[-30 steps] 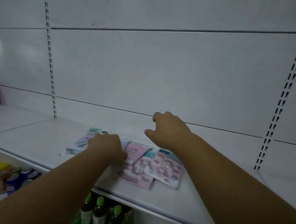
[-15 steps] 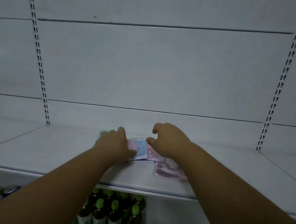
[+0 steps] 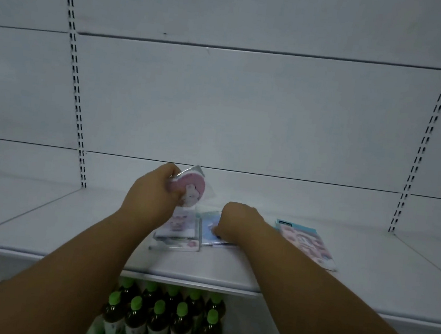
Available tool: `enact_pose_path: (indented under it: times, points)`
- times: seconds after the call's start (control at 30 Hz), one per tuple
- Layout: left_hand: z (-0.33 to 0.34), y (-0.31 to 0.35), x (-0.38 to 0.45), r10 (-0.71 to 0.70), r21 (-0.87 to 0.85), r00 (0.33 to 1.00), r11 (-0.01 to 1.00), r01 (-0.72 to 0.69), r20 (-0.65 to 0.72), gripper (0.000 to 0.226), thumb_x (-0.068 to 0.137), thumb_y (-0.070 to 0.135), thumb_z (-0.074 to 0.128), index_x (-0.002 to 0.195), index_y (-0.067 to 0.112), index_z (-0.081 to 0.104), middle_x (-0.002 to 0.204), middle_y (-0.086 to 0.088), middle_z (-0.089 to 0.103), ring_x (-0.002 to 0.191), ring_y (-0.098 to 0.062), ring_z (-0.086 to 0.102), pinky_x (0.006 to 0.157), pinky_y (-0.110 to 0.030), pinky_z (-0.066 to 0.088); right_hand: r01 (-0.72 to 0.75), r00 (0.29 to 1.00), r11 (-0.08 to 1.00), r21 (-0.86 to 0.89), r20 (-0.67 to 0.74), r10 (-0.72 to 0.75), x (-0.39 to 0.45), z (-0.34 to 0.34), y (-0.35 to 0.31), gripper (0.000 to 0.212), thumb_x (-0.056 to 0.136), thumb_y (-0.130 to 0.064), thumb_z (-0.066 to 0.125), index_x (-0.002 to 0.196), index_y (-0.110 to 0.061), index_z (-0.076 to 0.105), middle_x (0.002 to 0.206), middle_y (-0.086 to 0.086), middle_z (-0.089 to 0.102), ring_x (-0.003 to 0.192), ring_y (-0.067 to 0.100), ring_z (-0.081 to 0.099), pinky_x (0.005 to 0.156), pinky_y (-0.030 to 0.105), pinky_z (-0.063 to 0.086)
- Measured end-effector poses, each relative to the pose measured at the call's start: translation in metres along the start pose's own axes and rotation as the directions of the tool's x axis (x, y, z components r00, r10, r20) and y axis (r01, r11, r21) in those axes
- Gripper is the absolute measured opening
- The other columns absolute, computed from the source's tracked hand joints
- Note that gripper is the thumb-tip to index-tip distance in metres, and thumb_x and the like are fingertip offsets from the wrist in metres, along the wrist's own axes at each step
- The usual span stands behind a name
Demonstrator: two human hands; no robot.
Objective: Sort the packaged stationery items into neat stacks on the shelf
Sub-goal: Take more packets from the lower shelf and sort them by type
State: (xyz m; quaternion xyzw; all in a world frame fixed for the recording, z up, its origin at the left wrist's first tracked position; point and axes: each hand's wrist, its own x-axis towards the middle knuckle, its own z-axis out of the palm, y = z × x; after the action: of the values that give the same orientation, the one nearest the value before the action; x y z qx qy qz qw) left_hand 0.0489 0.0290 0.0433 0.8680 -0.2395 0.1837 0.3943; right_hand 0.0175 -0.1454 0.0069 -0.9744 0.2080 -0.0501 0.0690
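White shelf (image 3: 44, 230) against a slotted back panel. The left hand (image 3: 150, 200) grips a pink round packet (image 3: 188, 188) in clear wrap — raised above the flat packets (image 3: 179, 233). Just right of that stack, the right hand (image 3: 238, 220) curls its fingers onto a blue packet (image 3: 209, 224); further right lies a pink-and-blue pack (image 3: 306, 244).

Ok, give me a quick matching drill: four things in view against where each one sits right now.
Things:
1. round pink packaged item
2. pale blue flat packet
3. pink packet with a teal header
4. green-capped bottles

Places:
A. alone, far right on the shelf
B. below the shelf
C. lifted in the left hand
D. under the right hand

Pairs: 1-C, 2-D, 3-A, 4-B
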Motion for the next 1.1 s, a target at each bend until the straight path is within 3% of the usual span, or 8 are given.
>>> enact_pose_path:
  times: [0.13,0.2,0.37,0.47,0.57,0.7,0.83,1.1]
  points:
    - [-0.009,-0.007,-0.008,-0.075,-0.297,0.995,0.951,0.090,0.060,0.040,0.082,0.000,0.066,0.112,0.025,0.060,0.108,-0.007,0.066,0.088,-0.024,0.066,0.068,-0.037,0.061,-0.036,0.998,0.992,0.119,0.046,0.031,0.003,-0.008,-0.008,0.029,0.085,-0.031,0.068,0.081,-0.008,0.051,0.085,0.008,0.055,0.098,0.028,0.056,0.082,0.031,0.043]
    - [-0.013,-0.006,-0.013,-0.146,-0.473,0.987,0.867,0.159,0.064,0.052,0.079,-0.005,0.069,0.119,0.027,0.060,0.116,-0.007,0.060,0.097,-0.027,0.064,0.078,-0.042,0.061,-0.041,0.999,0.972,0.229,0.043,0.032,0.003,-0.013,-0.004,0.017,0.091,-0.020,0.062,0.099,-0.005,0.057,0.103,0.011,0.058,0.108,0.023,0.055,0.089,0.029,0.042]
    - [-0.001,-0.003,-0.012,-0.357,-0.716,0.927,0.619,0.324,0.112,0.075,0.078,-0.003,0.076,0.140,0.024,0.044,0.126,-0.001,0.051,0.111,-0.029,0.057,0.094,-0.043,0.053,0.093,0.933,0.716,0.692,-0.312,0.180,-0.015,-0.030,0.028,0.010,0.079,0.001,0.062,0.078,-0.007,0.068,0.072,0.005,0.062,0.058,0.013,0.056,0.047,0.017,0.041]
    - [0.023,0.011,-0.009,-0.371,-0.810,0.901,0.443,0.384,0.224,0.073,0.077,-0.006,0.076,0.141,0.012,0.044,0.124,-0.007,0.064,0.102,-0.031,0.068,0.088,-0.042,0.056,0.149,0.876,0.586,0.796,-0.382,0.296,-0.031,-0.046,0.058,0.005,0.080,-0.004,0.065,0.081,-0.005,0.070,0.076,0.009,0.070,0.060,0.016,0.060,0.054,0.022,0.049]
    - [0.056,0.043,-0.011,-0.273,-0.789,0.933,0.506,0.348,0.236,0.037,0.080,-0.010,0.070,0.116,0.002,0.065,0.100,-0.014,0.073,0.084,-0.027,0.072,0.072,-0.030,0.058,0.170,0.835,0.519,0.838,-0.402,0.375,-0.052,-0.064,0.097,0.006,0.081,-0.005,0.067,0.086,-0.006,0.070,0.073,0.004,0.068,0.058,0.014,0.059,0.049,0.025,0.044]
    - [0.109,0.097,-0.018,-0.183,-0.786,0.930,0.497,0.367,0.318,0.025,0.081,-0.011,0.068,0.100,0.005,0.068,0.090,-0.016,0.072,0.072,-0.026,0.071,0.056,-0.028,0.057,0.200,0.794,0.475,0.857,-0.426,0.433,-0.086,-0.088,0.158,0.008,0.081,-0.006,0.069,0.085,-0.013,0.071,0.077,0.006,0.071,0.061,0.017,0.059,0.052,0.026,0.042]
    - [0.170,0.164,-0.032,-0.078,-0.762,0.907,0.516,0.392,0.414,0.030,0.077,-0.015,0.066,0.089,0.013,0.068,0.095,-0.018,0.073,0.082,-0.034,0.071,0.078,-0.043,0.059,0.231,0.764,0.473,0.850,-0.460,0.453,-0.122,-0.109,0.231,0.017,0.077,0.000,0.074,0.079,-0.017,0.071,0.080,0.005,0.076,0.076,0.024,0.074,0.072,0.035,0.060]
    - [0.282,0.307,-0.070,-0.015,-0.758,0.873,0.489,0.431,0.487,0.031,0.078,-0.015,0.064,0.097,0.009,0.069,0.099,-0.015,0.073,0.089,-0.034,0.071,0.084,-0.045,0.058,0.163,0.707,0.571,0.804,-0.499,0.501,-0.172,-0.151,0.409,0.013,0.077,-0.007,0.077,0.088,-0.011,0.075,0.078,0.002,0.077,0.070,0.015,0.074,0.064,0.028,0.059]
